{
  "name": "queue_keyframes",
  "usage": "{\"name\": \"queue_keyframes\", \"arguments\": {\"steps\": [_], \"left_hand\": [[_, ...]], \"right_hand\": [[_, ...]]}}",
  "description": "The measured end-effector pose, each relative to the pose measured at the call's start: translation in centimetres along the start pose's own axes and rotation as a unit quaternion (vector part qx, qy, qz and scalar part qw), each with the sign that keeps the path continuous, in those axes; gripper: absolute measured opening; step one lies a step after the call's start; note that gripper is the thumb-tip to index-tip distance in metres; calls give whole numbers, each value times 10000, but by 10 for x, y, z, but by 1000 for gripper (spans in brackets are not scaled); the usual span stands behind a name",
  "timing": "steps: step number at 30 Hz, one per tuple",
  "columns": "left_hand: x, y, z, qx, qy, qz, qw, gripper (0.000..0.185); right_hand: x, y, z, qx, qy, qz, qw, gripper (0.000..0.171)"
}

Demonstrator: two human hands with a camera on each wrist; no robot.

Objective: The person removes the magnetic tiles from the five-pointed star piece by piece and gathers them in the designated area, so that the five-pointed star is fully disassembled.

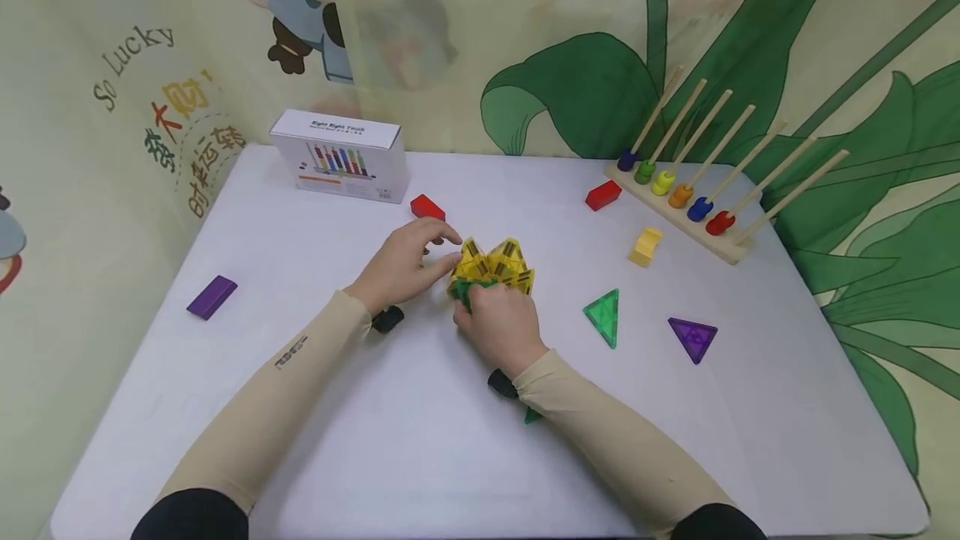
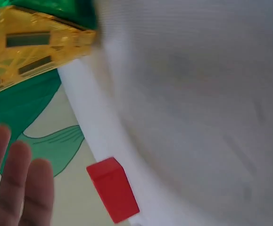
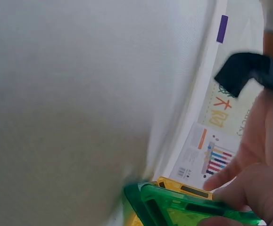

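Observation:
A cluster of yellow magnetic tiles (image 1: 498,263) stands in the middle of the white table (image 1: 375,440). My left hand (image 1: 450,248) rests against the cluster's left side, fingers fairly straight, thumb touching a yellow tile. My right hand (image 1: 468,307) grips a green tile (image 1: 467,294) pressed against the cluster's near side. In the left wrist view, the yellow tiles (image 2: 28,52) and a green tile (image 2: 46,9) sit at the top left, and the straight fingers (image 2: 18,183) are apart from them. The right wrist view has fingers (image 3: 259,188) curled on the green tile (image 3: 183,207).
A red block (image 1: 427,207) lies just behind my left hand, near a white box (image 1: 341,157). A purple block (image 1: 212,297) lies far left. To the right are a red block (image 1: 603,195), yellow block (image 1: 645,246), green triangle (image 1: 603,317), purple triangle (image 1: 692,337) and wooden peg rack (image 1: 678,207).

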State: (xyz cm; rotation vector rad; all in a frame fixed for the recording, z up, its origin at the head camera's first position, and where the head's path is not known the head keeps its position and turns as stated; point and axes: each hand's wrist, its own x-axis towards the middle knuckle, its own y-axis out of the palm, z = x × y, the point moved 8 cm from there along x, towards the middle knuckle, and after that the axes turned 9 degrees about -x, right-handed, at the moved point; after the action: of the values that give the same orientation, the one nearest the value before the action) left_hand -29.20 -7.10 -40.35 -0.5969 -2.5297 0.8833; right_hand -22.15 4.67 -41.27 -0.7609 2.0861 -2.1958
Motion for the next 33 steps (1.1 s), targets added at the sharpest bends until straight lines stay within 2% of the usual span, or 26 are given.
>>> {"name": "queue_keyframes", "arguments": {"steps": [2, 4, 7, 10, 15, 19, 24, 29, 33], "left_hand": [[9, 5, 7, -302, -393, 230, 9985, 27], [15, 10, 12, -444, -610, 461, 9961, 24], [19, 14, 17, -510, -759, 666, 9936, 19], [20, 16, 19, -570, -824, 703, 9925, 16], [20, 17, 21, -729, -876, 635, 9914, 16], [17, 15, 24, -858, -989, 492, 9902, 17], [8, 12, 29, -1184, -1291, 203, 9843, 21], [0, 11, 34, -1603, -1640, -13, 9734, 23], [-4, 13, 37, -1809, -1877, -116, 9653, 24]], "right_hand": [[-1, 0, -1, -208, 33, -42, 9998, 31], [-2, 0, -1, -398, 65, -88, 9991, 33], [-3, -2, 0, -641, 135, -117, 9978, 38], [-5, -3, -2, -911, 275, -72, 9954, 47], [-9, -7, -8, -1071, 537, -33, 9928, 61], [-12, -8, -13, -947, 605, -73, 9936, 60], [-13, -9, -17, -638, 664, -177, 9956, 45], [-13, -8, -21, -228, 704, -166, 9971, 28], [-13, -6, -24, -13, 709, -138, 9974, 23]]}}
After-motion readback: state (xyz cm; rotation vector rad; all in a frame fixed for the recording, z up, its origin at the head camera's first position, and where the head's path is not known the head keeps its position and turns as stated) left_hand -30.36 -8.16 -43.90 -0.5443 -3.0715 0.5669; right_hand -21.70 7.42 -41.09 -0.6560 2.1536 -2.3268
